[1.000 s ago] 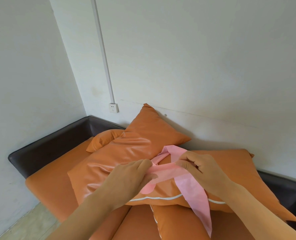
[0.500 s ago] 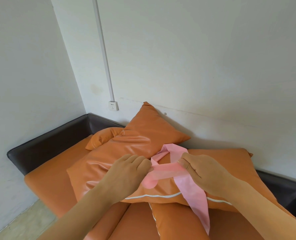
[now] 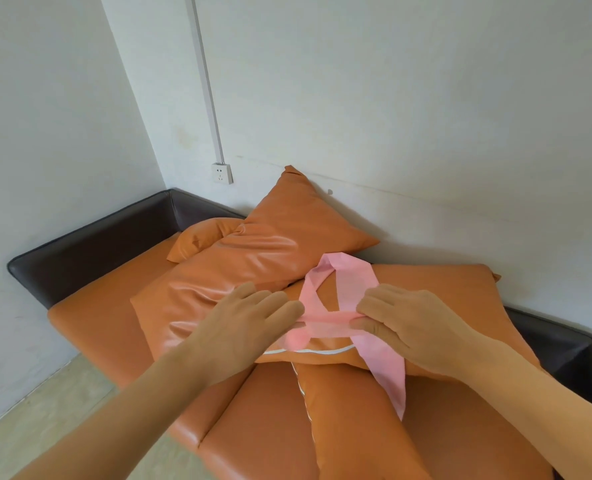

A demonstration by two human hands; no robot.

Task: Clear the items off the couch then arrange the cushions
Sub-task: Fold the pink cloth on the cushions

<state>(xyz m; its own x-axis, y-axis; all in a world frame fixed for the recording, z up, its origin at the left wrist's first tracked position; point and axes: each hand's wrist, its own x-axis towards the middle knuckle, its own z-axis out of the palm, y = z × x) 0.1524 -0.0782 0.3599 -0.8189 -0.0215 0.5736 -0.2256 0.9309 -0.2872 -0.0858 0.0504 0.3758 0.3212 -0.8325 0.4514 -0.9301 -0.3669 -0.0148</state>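
A pink plastic bag (image 3: 348, 275), folded into a long strip, lies across the top of a pile of orange cushions on the couch (image 3: 100, 313). My left hand (image 3: 246, 323) pinches the strip's left end. My right hand (image 3: 401, 323) pinches it a little further right, and the rest of the strip hangs down past my right wrist. One big orange cushion (image 3: 253, 258) leans against the wall, a flatter one (image 3: 436, 282) lies to its right, and a third (image 3: 356, 420) lies underneath at the front.
The couch has an orange seat and a dark brown low back and arm (image 3: 90, 233), set into the corner of white walls. A wall socket (image 3: 222, 173) sits under a cable duct. Tiled floor (image 3: 38, 420) shows at the lower left.
Both hands have drawn slightly apart along the pink strip, pulling the stretch between them straighter and flatter. The cushions have not moved.
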